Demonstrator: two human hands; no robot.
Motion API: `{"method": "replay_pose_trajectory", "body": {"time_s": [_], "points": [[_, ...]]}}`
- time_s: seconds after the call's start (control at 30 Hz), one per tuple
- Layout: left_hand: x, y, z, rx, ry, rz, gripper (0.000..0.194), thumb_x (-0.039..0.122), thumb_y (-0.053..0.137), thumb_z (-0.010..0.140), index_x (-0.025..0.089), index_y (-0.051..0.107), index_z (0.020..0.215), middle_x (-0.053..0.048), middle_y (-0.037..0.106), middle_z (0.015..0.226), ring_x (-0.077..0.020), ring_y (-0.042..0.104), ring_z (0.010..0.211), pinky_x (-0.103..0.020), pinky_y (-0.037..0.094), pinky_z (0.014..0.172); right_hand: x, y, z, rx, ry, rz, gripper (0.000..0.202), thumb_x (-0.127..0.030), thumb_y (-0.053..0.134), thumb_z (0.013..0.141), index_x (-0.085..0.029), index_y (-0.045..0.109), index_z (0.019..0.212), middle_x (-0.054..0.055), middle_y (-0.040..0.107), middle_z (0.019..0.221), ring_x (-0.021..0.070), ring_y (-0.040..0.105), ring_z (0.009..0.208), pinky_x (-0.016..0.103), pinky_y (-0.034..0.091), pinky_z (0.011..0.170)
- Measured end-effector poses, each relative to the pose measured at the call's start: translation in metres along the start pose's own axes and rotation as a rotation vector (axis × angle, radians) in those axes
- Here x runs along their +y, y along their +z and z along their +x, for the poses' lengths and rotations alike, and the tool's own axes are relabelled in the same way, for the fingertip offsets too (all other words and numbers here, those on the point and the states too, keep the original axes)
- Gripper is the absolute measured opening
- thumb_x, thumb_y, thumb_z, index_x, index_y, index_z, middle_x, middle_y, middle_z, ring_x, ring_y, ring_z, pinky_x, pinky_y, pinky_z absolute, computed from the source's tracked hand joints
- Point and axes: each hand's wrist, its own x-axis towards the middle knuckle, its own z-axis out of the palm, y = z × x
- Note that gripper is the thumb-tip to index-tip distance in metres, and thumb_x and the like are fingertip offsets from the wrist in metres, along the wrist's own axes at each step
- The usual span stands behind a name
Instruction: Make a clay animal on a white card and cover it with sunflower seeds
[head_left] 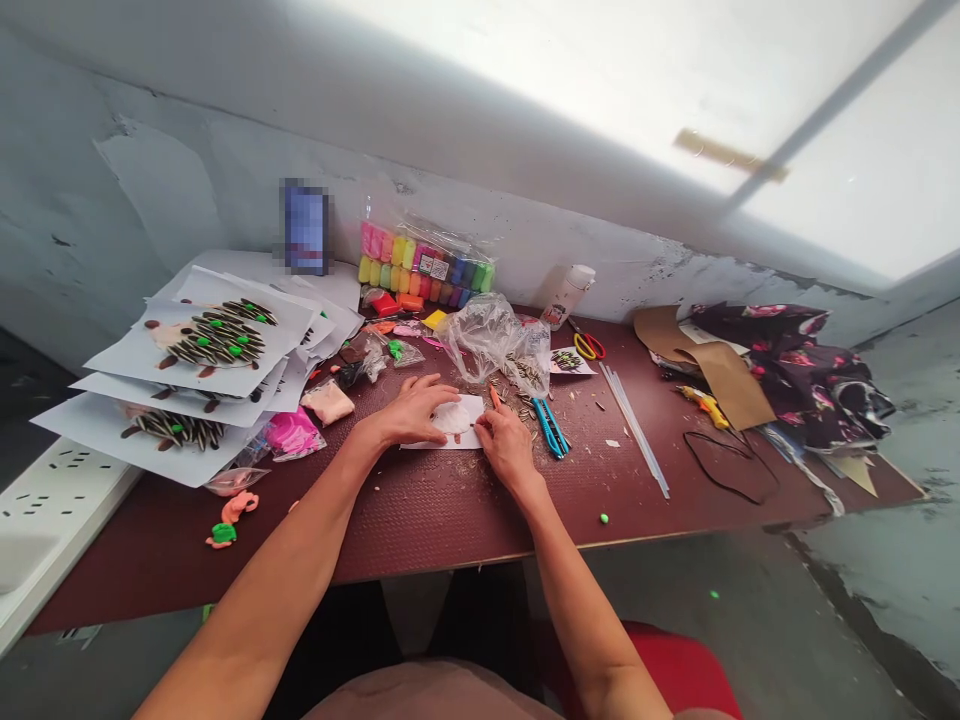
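A small white card [472,404] lies on the table, with a pale clay shape [451,417] and small brown bits on it. My left hand [417,408] rests over the card's left side, its fingers apart. At the card's right edge my right hand [508,445] has its fingertips pinched together; whatever is between them is too small to make out. Striped seeds [525,374] spill from a clear plastic bag [484,335] just behind. A teal box cutter [551,428] lies right of my right hand.
Sheets with seed-covered hedgehogs [217,340] are stacked at left. Coloured clay packs [424,265], a white bottle [568,296] and scissors [589,345] stand or lie at the back. Clear glue sticks [634,430], a yellow glue gun [703,406] and dark floral cloth [806,370] are at right.
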Motion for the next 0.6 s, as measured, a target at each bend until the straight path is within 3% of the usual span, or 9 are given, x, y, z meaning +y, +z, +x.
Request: {"method": "replay_pose_trajectory", "body": {"time_s": [0.17, 0.6], "points": [[0.007, -0.007, -0.002, -0.061, -0.016, 0.005, 0.076, 0.045, 0.073, 0.072, 0.030, 0.054, 0.144, -0.004, 0.048, 0.157, -0.0347, 0.016, 0.155, -0.057, 0.010, 0.123, -0.002, -0.002, -0.001, -0.018, 0.015, -0.025, 0.014, -0.019, 0.058, 0.096, -0.019, 0.072, 0.094, 0.008, 0.068, 0.105, 0.0191, 0.064, 0.093, 0.026, 0.043, 0.079], [0.013, -0.011, -0.003, -0.125, -0.082, 0.015, 0.078, 0.043, 0.071, 0.075, 0.026, 0.050, 0.148, -0.007, 0.052, 0.154, -0.0330, 0.016, 0.156, -0.055, 0.009, 0.124, -0.006, -0.001, -0.001, -0.013, 0.021, -0.047, 0.016, -0.022, 0.056, 0.097, -0.019, 0.072, 0.097, 0.009, 0.069, 0.106, 0.0195, 0.063, 0.093, 0.027, 0.043, 0.079]]}}
